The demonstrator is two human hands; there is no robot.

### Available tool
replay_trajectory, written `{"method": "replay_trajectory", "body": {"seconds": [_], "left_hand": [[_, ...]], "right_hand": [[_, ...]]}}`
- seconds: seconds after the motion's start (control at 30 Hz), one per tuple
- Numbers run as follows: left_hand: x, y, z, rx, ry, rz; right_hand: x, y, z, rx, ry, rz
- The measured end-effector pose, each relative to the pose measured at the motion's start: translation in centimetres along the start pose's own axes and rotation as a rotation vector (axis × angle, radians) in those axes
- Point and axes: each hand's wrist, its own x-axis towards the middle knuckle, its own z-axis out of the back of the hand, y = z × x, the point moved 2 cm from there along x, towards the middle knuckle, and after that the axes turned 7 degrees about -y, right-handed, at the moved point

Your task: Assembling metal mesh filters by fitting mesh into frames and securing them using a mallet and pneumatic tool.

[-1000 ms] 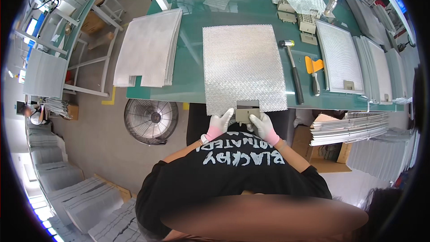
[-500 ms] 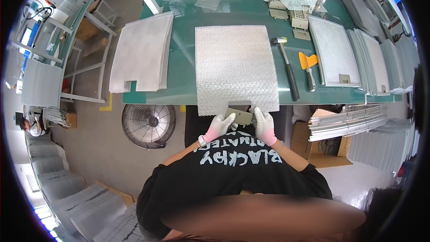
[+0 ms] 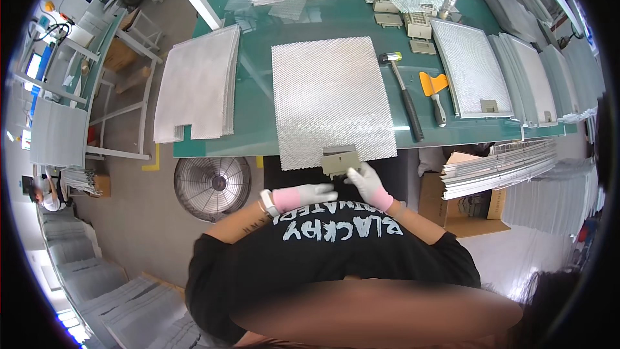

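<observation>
A silvery mesh sheet [image 3: 332,100] lies on the green table, its near end hanging past the front edge. At the notch in that near end sits a beige plastic latch-like piece [image 3: 340,163]. My right hand [image 3: 367,184], in a white glove with a pink cuff, pinches the lower right corner of this piece; the fingertips underneath are partly hidden. Apart from the piece, my left hand [image 3: 313,194], gloved the same way, is held flat before my shirt, fingers stretched toward the right and holding nothing.
Right of the sheet lie a hammer [image 3: 403,95] and an orange scraper [image 3: 434,95]. Stacked panels [image 3: 197,84] rest at the left; a framed panel [image 3: 471,71] and more stacks stand right. Beige parts [image 3: 418,26] sit farther back. A floor fan [image 3: 213,187] stands below left.
My left hand has let go of the beige piece and drawn back toward my body. My right hand has shifted lower on the piece. The whole view has moved slightly.
</observation>
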Motion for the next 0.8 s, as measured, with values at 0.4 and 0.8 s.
{"method": "replay_trajectory", "body": {"seconds": [0.4,0.8], "left_hand": [[5.4,-12.7,6.7,1.035,-0.560,-0.449],[4.6,-12.3,3.8,0.972,-0.667,-0.454]], "right_hand": [[-1.6,-0.7,2.0,0.220,-0.627,0.237],[-2.0,2.4,3.1,0.205,-0.613,0.097]]}}
